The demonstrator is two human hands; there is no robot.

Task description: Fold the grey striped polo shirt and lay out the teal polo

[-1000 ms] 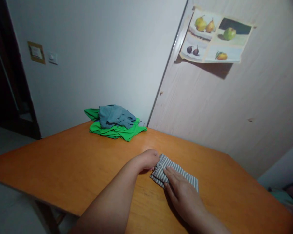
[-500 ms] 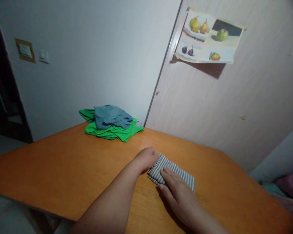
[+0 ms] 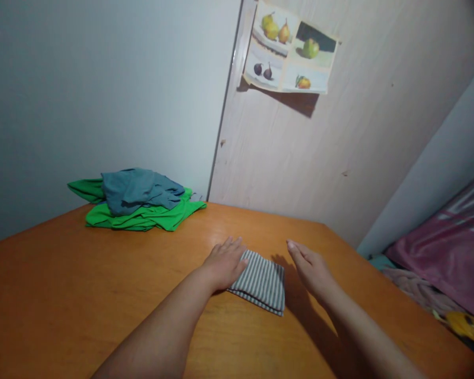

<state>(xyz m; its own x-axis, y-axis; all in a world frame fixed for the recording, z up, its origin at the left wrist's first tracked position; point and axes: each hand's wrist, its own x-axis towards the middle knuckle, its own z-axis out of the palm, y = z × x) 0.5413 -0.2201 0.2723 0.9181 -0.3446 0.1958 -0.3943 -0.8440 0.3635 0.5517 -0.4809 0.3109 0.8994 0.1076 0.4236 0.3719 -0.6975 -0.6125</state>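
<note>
A folded grey-and-white striped cloth (image 3: 260, 281) lies flat on the wooden table (image 3: 142, 295), its layers showing along the near edge. My left hand (image 3: 225, 264) rests on the cloth's left end, palm down, with the fingers stretched out. Off the cloth's right side, my right hand (image 3: 310, 266) is raised above the table and casts a shadow on it. Its fingers are extended and it holds nothing; the palm faces left and some fingers are hidden behind the others.
Against the wall at the back left is a heap of clothes, a blue-grey garment (image 3: 138, 189) on top of a bright green one (image 3: 169, 216). A sheet of fruit pictures (image 3: 288, 52) hangs on the panel. Beyond the table's right edge are pink fabric (image 3: 446, 252) and other textiles.
My right hand has lifted off the striped cloth and moved to its right. My left hand has gone from closed at the cloth's edge to spread flat on it. The view has turned right.
</note>
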